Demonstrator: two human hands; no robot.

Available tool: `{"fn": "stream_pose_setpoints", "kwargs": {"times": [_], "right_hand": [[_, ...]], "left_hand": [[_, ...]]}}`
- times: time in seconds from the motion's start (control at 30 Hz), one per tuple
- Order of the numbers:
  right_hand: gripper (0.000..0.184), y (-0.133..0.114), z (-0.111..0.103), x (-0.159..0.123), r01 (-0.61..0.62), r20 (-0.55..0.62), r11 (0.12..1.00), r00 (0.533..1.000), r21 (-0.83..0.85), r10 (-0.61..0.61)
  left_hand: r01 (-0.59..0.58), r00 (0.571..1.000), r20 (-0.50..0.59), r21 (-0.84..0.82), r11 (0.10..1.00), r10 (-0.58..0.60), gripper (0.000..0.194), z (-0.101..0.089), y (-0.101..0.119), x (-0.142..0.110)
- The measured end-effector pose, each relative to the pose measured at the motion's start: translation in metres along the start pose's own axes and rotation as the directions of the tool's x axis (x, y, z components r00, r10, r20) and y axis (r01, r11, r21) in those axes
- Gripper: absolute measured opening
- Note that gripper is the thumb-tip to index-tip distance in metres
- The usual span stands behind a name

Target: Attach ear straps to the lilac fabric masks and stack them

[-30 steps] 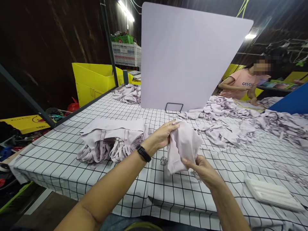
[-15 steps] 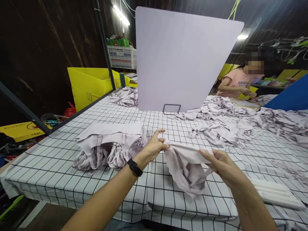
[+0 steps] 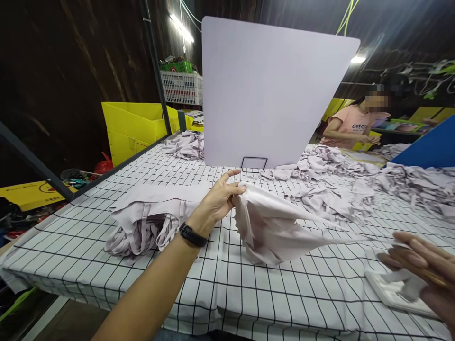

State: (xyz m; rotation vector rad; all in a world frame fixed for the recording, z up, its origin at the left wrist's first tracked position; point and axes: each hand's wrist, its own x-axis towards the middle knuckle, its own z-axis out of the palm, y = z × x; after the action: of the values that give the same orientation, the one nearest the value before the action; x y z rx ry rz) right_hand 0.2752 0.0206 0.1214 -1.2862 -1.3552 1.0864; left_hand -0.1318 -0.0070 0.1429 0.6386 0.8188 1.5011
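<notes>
My left hand (image 3: pixel 222 196), with a black band on its wrist, pinches one end of a pale lilac garment (image 3: pixel 273 227) just above the checked tablecloth (image 3: pixel 284 293). The garment is pulled out in a long taper to the right. My right hand (image 3: pixel 421 260) is at the far right edge, fingers pressed together on the garment's thin far end; it is blurred. A neat stack of folded lilac garments (image 3: pixel 156 208) with dangling straps lies just left of my left hand.
Loose lilac garments (image 3: pixel 337 196) lie heaped across the right and back of the table. A white upright board (image 3: pixel 270 94) stands behind, a white ribbed tray (image 3: pixel 389 293) lies under my right hand. A yellow bin (image 3: pixel 131 123) stands left, a person in a pink shirt (image 3: pixel 351 128) sits beyond.
My hands have drawn apart: the right swept far to the right, stretching the bunched garment out long. My left hand rose slightly with its end.
</notes>
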Motion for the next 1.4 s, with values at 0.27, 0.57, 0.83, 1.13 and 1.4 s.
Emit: {"fn": "stream_pose_setpoints", "kwargs": {"times": [0.27,0.57,0.83,1.13,1.4], "right_hand": [[0.046,0.023,0.040,-0.011,-0.010,-0.105,0.810,0.992,-0.586,-0.063],[0.046,-0.005,0.152,-0.013,0.191,0.363,0.961,0.926,-0.200,-0.108],[0.047,0.001,0.138,-0.018,0.052,0.374,0.994,0.927,-0.095,-0.013],[0.076,-0.022,0.129,-0.015,0.133,0.417,0.979,0.907,-0.153,-0.057],[0.037,-0.056,0.134,0.006,0.192,0.642,0.963,0.766,-0.187,-0.028]], "left_hand": [[0.252,0.967,0.017,0.098,0.963,-0.255,0.062,0.026,-0.040,0.009],[0.213,0.931,0.264,0.171,0.962,-0.253,0.072,0.036,-0.046,0.008],[0.258,0.922,0.216,0.271,0.927,-0.320,0.041,0.015,-0.076,-0.001],[0.024,0.849,0.475,0.402,0.915,-0.231,0.006,0.035,-0.054,0.004],[-0.108,0.815,0.551,0.450,0.887,-0.180,0.006,0.046,-0.034,0.006]]}}
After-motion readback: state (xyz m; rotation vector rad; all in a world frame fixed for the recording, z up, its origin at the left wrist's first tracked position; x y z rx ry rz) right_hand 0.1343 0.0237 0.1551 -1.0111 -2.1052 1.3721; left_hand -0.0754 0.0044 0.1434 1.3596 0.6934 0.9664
